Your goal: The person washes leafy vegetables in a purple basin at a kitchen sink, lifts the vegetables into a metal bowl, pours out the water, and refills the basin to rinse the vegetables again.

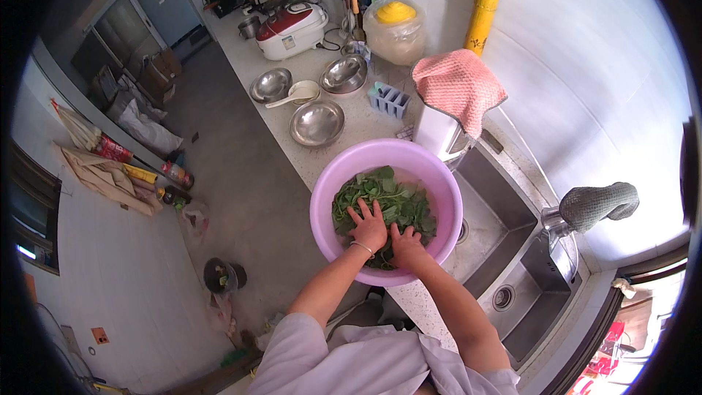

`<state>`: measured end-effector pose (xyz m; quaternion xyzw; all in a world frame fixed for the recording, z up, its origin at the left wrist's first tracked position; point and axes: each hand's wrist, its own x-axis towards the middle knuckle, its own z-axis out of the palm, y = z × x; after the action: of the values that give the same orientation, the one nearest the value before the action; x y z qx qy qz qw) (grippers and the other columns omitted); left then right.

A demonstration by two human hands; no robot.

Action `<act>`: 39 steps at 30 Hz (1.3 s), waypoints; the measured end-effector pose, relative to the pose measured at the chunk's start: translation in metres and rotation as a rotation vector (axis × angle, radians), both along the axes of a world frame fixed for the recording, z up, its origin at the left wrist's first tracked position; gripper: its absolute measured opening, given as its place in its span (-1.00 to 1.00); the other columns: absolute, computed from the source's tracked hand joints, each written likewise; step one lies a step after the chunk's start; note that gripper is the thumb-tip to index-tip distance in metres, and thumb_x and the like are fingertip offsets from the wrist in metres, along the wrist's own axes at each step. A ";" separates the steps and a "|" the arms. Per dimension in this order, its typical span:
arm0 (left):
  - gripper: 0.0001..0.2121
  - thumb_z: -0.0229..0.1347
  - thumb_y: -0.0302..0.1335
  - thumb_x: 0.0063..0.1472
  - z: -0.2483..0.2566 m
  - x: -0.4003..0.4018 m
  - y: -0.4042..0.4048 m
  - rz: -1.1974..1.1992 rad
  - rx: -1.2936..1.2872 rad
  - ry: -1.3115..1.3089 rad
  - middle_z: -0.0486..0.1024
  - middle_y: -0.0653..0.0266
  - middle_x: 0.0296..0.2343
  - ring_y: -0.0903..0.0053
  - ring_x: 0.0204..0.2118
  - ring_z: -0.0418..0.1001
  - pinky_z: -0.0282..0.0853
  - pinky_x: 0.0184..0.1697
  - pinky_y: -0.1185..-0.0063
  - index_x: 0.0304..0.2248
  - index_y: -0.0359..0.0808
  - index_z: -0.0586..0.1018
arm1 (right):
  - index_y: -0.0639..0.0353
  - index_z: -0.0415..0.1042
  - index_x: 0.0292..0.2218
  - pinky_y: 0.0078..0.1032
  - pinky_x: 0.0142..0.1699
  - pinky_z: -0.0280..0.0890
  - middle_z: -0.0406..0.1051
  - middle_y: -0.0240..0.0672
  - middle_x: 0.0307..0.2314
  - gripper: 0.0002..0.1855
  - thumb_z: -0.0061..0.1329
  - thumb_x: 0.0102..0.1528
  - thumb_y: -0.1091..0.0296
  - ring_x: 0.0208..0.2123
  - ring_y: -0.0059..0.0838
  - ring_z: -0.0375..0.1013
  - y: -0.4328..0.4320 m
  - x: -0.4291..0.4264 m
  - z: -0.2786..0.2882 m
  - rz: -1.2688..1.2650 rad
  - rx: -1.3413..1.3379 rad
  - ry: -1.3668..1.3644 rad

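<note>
A large pink-purple plastic basin (323, 214) stands at the counter's edge, partly over the sink. Leafy greens (378, 181) lie in it, with some cloudy water showing at their right side. My left hand (368, 229) rests on the greens with its fingers spread, and a bracelet circles that wrist. Just to its right, my right hand (407, 246) presses down on the leaves, fingers apart and slightly bent. Neither hand has anything plainly gripped.
A double steel sink (493, 219) is on the right, its faucet wrapped in a grey cloth (595, 206). Behind the basin are steel bowls (317, 123), a blue utensil holder (388, 100), a pink towel (458, 85) over a white container, and a red-and-white cooker (293, 30).
</note>
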<state>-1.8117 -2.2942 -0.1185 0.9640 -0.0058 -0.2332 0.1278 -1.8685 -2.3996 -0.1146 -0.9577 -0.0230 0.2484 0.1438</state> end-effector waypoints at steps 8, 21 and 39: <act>-0.39 0.11 -0.54 -0.08 -0.009 0.005 0.007 0.007 -0.194 -0.277 0.09 -0.07 -0.03 -0.14 -0.05 0.13 0.30 -0.11 0.25 0.03 -0.21 0.25 | 0.22 0.15 -0.08 -0.20 -0.17 0.31 0.34 0.16 -0.36 -0.36 0.07 -0.24 0.45 -0.28 0.13 0.38 -0.016 0.018 -0.022 -0.063 0.254 -0.126; -0.70 0.20 -0.51 -0.12 0.057 0.022 0.043 -0.077 -0.668 -0.336 0.38 0.04 -0.31 0.17 -0.20 0.37 0.29 -0.14 0.42 -0.31 -0.33 0.52 | 0.24 0.35 -0.20 -0.31 -0.07 0.23 0.32 0.01 -0.30 -0.53 -0.06 -0.26 0.56 -0.18 -0.01 0.30 -0.061 0.024 0.093 -0.017 0.590 -0.309; -0.24 0.33 -0.35 -0.26 0.028 0.067 0.032 -0.553 -0.042 -0.063 0.22 0.15 0.00 0.07 0.09 0.09 0.22 -0.13 0.00 0.02 -0.02 0.28 | -0.05 0.01 0.12 0.09 -0.11 0.24 0.09 -0.04 0.01 -0.06 0.20 -0.26 0.26 0.02 0.20 0.09 -0.015 0.045 0.021 -0.008 -0.017 -0.012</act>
<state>-1.7450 -2.2627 -0.0906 0.9298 -0.2773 -0.2288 0.0788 -1.8236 -2.4148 -0.0937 -0.9604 -0.0179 0.2424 0.1363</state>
